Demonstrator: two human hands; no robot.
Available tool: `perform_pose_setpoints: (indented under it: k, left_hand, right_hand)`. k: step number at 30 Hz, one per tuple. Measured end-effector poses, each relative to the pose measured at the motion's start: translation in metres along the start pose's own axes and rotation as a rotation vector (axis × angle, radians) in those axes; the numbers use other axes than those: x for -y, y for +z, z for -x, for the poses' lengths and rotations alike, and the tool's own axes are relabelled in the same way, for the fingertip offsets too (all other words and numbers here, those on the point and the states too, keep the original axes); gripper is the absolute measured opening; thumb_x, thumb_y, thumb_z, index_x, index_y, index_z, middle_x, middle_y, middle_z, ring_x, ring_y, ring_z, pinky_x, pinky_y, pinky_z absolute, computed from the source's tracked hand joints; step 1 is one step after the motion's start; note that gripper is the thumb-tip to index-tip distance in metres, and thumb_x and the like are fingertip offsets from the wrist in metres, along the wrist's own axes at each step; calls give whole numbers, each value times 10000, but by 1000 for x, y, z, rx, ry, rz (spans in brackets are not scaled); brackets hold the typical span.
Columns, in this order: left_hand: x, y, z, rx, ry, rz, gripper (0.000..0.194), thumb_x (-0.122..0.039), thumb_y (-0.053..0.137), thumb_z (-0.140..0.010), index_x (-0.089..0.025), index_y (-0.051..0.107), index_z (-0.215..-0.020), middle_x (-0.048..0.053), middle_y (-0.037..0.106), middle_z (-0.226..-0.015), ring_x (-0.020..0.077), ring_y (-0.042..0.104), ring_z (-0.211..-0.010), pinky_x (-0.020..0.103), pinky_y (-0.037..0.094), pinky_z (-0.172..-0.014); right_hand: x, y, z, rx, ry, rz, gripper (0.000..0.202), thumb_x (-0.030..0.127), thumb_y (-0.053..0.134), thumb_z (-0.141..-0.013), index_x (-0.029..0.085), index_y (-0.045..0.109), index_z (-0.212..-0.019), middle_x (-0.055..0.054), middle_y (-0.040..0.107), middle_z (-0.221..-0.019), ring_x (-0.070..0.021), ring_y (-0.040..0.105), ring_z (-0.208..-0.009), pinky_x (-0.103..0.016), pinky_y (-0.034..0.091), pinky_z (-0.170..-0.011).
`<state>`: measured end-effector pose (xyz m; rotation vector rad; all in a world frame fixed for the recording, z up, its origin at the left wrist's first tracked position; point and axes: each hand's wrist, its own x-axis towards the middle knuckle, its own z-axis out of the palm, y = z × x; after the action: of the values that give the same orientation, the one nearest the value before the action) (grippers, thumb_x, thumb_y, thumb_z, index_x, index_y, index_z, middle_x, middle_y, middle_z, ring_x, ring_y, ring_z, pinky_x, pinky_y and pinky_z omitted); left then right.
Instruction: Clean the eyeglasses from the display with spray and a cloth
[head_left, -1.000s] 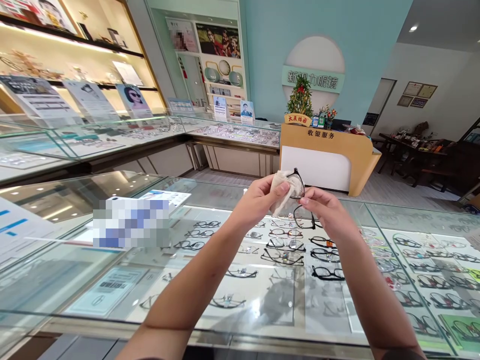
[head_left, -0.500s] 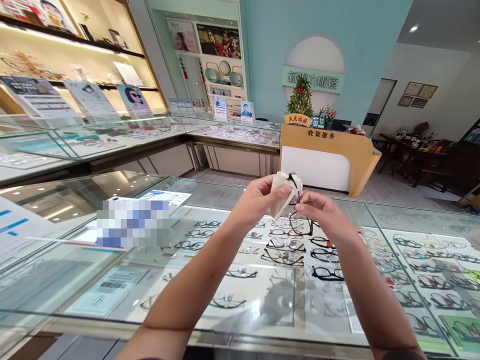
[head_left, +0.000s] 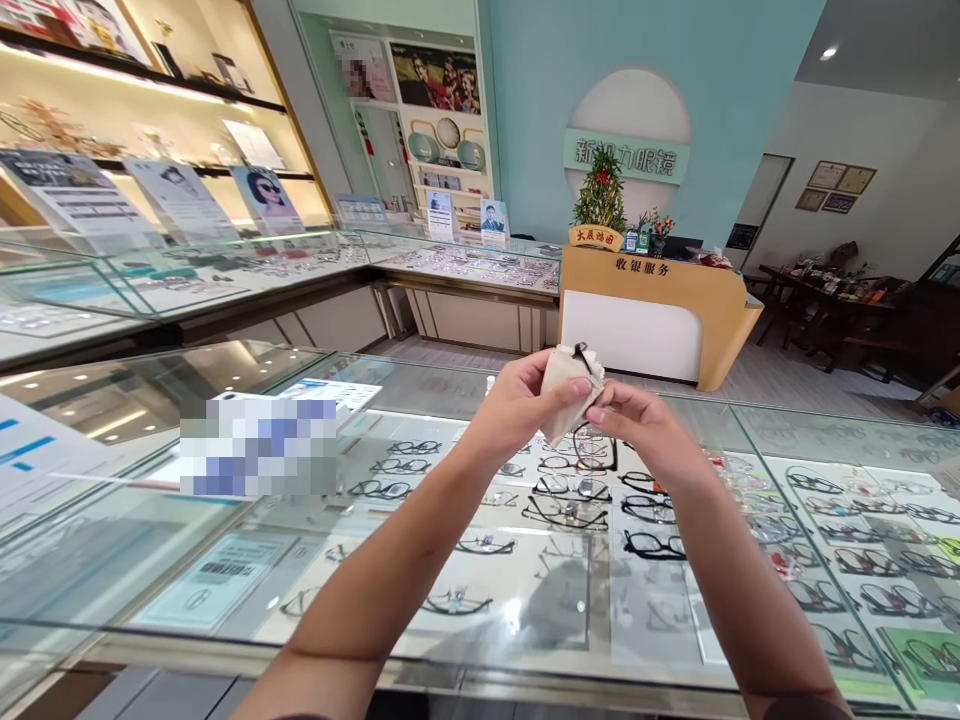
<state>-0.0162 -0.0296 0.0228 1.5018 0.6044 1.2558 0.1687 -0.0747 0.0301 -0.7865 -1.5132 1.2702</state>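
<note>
A beige cleaning cloth [head_left: 556, 410] is pinched in my left hand [head_left: 521, 398], thumb on the near side. The cloth is folded round part of a dark-framed pair of eyeglasses [head_left: 616, 456]; a dark tip pokes out at its top. My right hand [head_left: 637, 418] is closed with its fingertips on the glasses beside the cloth. One rim hangs below the right fingers, while the rest of the frame is hidden by cloth and fingers. Both hands are above the glass display counter [head_left: 405, 390], apart from its top.
Rows of eyeglasses [head_left: 566, 513] lie inside the counter beneath my hands. Papers [head_left: 330, 393] rest on the glass at the left. Across the floor stand a cashier desk [head_left: 630, 330] with a potted plant [head_left: 600, 195], and more display cases [head_left: 465, 265].
The cloth and my left thumb have shifted slightly on the glasses. The hanging rim has turned a little and moved left. Both arms stay almost in place.
</note>
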Motion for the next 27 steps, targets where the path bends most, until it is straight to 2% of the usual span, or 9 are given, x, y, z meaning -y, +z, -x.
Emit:
perform_pose_setpoints:
  k: [3, 6, 11, 13, 15, 17, 20, 24, 27]
  left_hand:
    - [2, -2, -1, -44, -11, 13, 605, -717, 920, -704, -157, 739, -842, 14, 671, -725, 117, 528, -615, 238, 417, -559]
    - [-1, -8, -3, 0, -30, 66, 600, -729, 895, -748, -157, 735, -839, 18, 670, -714, 119, 541, -619, 244, 439, -579]
    - [-7, -12, -3, 199, -33, 138, 473, -513, 985, -739, -167, 750, -961, 18, 704, -801, 114, 577, -670, 230, 477, -629]
    - [-6, -8, -1, 170, -9, 129, 476, -450, 1011, -702, -169, 747, -982, 17, 710, -820, 111, 580, -672, 223, 475, -625]
    - [-3, -1, 0, 84, 10, 111, 517, -460, 1025, -660, -169, 748, -984, 18, 715, -829, 117, 590, -682, 223, 476, -620]
    - [2, 6, 0, 2, 16, 94, 553, -523, 1023, -632, -166, 744, -948, 13, 707, -804, 119, 585, -670, 226, 474, -611]
    - [7, 11, 0, -62, 9, 78, 590, -674, 957, -669, -165, 697, -814, -6, 651, -693, 103, 524, -587, 231, 435, -554]
    - [7, 5, -3, -43, -17, 74, 634, -763, 874, -740, -163, 669, -766, 2, 639, -663, 105, 516, -566, 234, 422, -534]
    - [3, -2, -4, 60, -29, 88, 595, -696, 933, -711, -159, 714, -847, 18, 688, -733, 119, 573, -621, 238, 468, -583]
  right_hand:
    - [0, 0, 0, -2, 0, -5, 459, 606, 915, -761, 237, 644, -742, 5, 620, -901, -166, 525, -851, -335, 453, -856]
    - [-1, -2, 0, -64, -14, 12, 422, 598, 909, -766, 238, 691, -770, -9, 632, -961, -180, 541, -915, -330, 441, -876]
    - [-2, -4, -1, -90, -23, 3, 405, 580, 895, -778, 237, 681, -765, 4, 600, -916, -170, 501, -880, -314, 405, -847]
    - [-2, -3, 0, -75, -20, -8, 423, 588, 890, -782, 238, 653, -755, 12, 578, -869, -166, 473, -841, -312, 394, -819]
    - [-2, -3, 0, -58, -10, -17, 450, 610, 882, -788, 239, 631, -748, 20, 550, -829, -161, 447, -809, -309, 379, -791]
    - [-1, -3, 1, -37, 2, -21, 481, 640, 884, -783, 239, 619, -744, 24, 531, -801, -159, 438, -792, -306, 371, -773]
    - [0, -4, 0, 6, 17, 0, 516, 678, 900, -752, 241, 625, -750, 18, 553, -799, -166, 465, -807, -312, 395, -792]
    - [-1, -5, -1, 0, 41, 4, 531, 695, 901, -739, 243, 625, -767, 10, 585, -817, -180, 501, -842, -321, 412, -819]
    - [-1, -7, -1, -30, 24, -16, 502, 657, 901, -753, 240, 621, -764, 20, 564, -810, -164, 473, -803, -312, 391, -793]
